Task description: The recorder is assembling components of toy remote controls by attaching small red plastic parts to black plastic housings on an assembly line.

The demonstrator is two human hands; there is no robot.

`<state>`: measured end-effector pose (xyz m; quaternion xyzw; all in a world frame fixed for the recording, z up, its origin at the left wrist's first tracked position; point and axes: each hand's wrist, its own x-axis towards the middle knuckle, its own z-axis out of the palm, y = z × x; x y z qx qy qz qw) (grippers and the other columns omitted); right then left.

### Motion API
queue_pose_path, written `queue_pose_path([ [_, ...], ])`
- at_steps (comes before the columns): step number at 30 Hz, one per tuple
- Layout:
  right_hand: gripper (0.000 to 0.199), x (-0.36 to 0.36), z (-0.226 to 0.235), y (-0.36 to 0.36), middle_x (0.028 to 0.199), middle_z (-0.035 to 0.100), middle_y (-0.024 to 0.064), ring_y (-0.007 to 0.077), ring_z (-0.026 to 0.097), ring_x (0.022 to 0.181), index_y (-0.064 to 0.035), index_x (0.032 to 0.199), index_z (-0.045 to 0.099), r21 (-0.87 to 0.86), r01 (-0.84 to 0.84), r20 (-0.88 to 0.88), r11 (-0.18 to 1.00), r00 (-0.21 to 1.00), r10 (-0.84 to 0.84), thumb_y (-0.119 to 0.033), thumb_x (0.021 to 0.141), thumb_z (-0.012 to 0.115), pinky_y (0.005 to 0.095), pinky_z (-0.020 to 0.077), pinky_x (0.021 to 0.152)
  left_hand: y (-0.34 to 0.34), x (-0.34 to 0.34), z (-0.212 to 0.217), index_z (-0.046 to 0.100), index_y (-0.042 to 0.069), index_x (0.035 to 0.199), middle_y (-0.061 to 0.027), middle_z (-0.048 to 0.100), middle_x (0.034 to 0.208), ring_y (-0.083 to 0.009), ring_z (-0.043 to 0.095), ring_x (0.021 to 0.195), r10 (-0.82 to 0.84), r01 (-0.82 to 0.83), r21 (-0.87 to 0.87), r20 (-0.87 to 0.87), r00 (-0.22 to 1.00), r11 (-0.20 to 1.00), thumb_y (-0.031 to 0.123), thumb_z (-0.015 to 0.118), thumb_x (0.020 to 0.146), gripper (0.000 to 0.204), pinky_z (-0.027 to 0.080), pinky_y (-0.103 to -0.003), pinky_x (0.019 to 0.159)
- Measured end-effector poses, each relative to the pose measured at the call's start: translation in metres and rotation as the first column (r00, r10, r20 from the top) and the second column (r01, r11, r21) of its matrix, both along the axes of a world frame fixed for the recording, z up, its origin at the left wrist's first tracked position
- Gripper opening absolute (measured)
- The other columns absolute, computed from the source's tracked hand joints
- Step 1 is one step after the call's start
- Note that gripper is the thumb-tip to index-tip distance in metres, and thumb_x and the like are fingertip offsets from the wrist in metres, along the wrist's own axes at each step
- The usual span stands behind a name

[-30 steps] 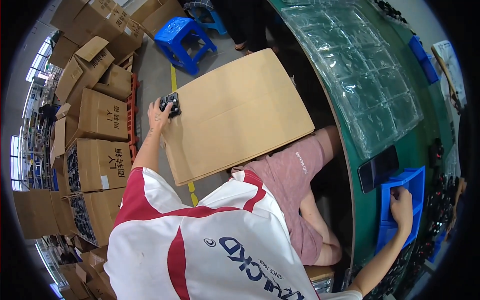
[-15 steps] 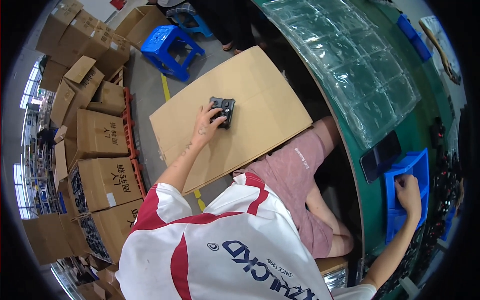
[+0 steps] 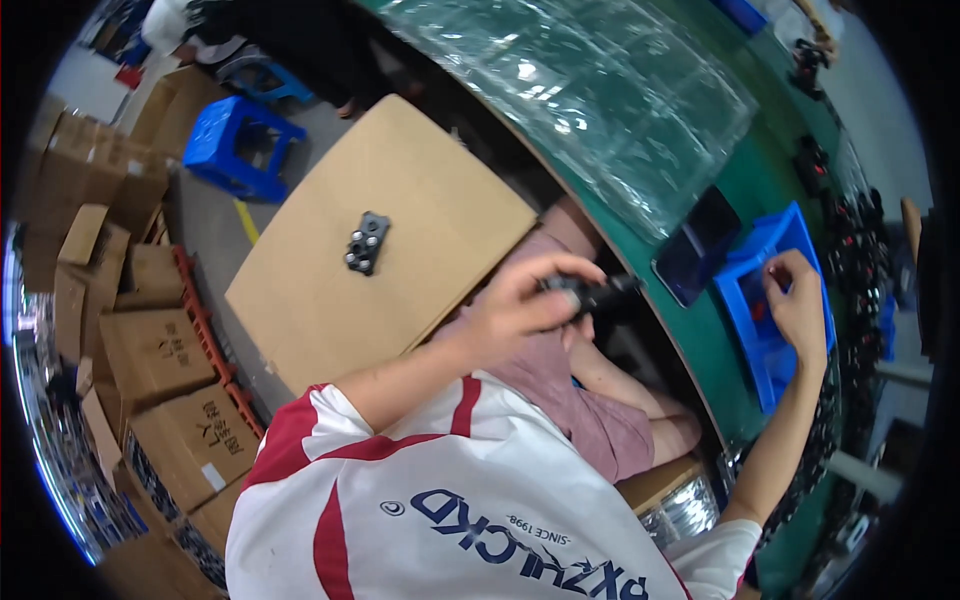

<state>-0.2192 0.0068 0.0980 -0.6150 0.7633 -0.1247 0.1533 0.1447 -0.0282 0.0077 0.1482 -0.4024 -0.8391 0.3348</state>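
My left hand point(image 3: 525, 305) is over my lap, closed around a small black part point(image 3: 597, 294) that sticks out toward the green table's edge. A flat black part with round knobs point(image 3: 366, 242) lies alone on the big cardboard sheet point(image 3: 320, 300) to my left, away from both hands. At the right, my right hand point(image 3: 800, 300) reaches into a blue bin point(image 3: 752, 330) on the green table point(image 3: 690, 340). Its fingertips are down among small pieces inside, and I cannot make out whether they grip one.
A dark flat slab point(image 3: 700, 245) lies beside the bin. Clear plastic blister trays point(image 3: 580, 100) cover the table's far part. A blue stool point(image 3: 240, 150) and stacked cardboard boxes point(image 3: 150, 350) stand on the floor at left. Another person point(image 3: 250, 30) is at the top.
My left hand let go of the knobbed black part on the cardboard sheet and drew back to my lap, where it now holds another black part. My right hand stays in the blue bin.
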Motion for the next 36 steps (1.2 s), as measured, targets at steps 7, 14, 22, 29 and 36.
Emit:
queue_pose_path([
  [7,0.012,0.055,0.015,0.036,0.077,0.066,0.0042,0.0095,0.053,0.066,-0.0009,0.088,0.069,-0.299,0.380,0.610,0.875,0.782,-0.131,0.002,0.077,0.066,0.0184,0.0425,0.065,0.038,-0.084,0.009,0.050,-0.003,0.127,-0.0195,0.063,0.098,-0.0226,0.065,0.073,-0.157,0.282,0.502,-0.277,0.948,0.818,0.018,0.048,0.098,0.035,0.052,-0.027,0.058],
  [14,0.020,0.103,-0.016,0.080,0.070,0.064,0.0011,0.0051,0.047,0.058,-0.0020,0.085,0.073,-0.154,0.629,0.838,0.762,0.491,-0.236,0.004,0.067,0.078,0.0169,0.0371,0.057,0.046,-0.121,0.010,0.040,-0.003,0.138,-0.0201,0.062,0.107,-0.0271,0.068,0.077,-0.196,0.237,0.421,-0.139,0.971,0.876,0.021,0.049,0.099,0.047,0.057,-0.032,0.060],
  [22,0.031,0.089,-0.042,0.111,0.082,0.056,-0.0014,0.0049,0.039,0.058,-0.0050,0.091,0.067,-0.324,0.587,0.767,0.742,0.622,-0.157,-0.004,0.065,0.085,0.0185,0.0313,0.053,0.048,-0.119,-0.011,0.031,-0.002,0.145,-0.0222,0.060,0.115,-0.0331,0.069,0.083,-0.483,0.491,0.125,-0.089,0.871,0.862,0.025,0.049,0.098,0.058,0.060,-0.038,0.067],
  [29,0.013,0.001,-0.007,0.107,0.078,0.067,0.0105,0.0154,0.049,0.055,0.0019,0.088,0.068,-0.427,0.436,0.083,0.792,0.891,-0.446,-0.009,0.081,0.067,0.0280,0.0427,0.053,0.049,-0.129,-0.012,0.024,0.001,0.148,-0.0266,0.055,0.120,-0.0397,0.065,0.097,-0.400,0.556,0.510,-0.390,0.829,0.656,0.019,0.051,0.095,0.062,0.060,-0.043,0.071],
  [36,0.016,-0.047,-0.020,0.080,0.080,0.069,0.0203,0.0364,0.065,0.065,0.0068,0.084,0.067,0.369,0.361,-0.025,0.857,0.925,-0.379,-0.007,0.079,0.061,0.0427,0.0531,0.065,0.047,-0.127,-0.012,0.026,0.011,0.148,-0.0327,0.049,0.122,-0.0498,0.060,0.100,-0.470,0.535,0.399,-0.255,0.845,0.745,0.029,0.053,0.093,0.065,0.058,-0.056,0.071],
])
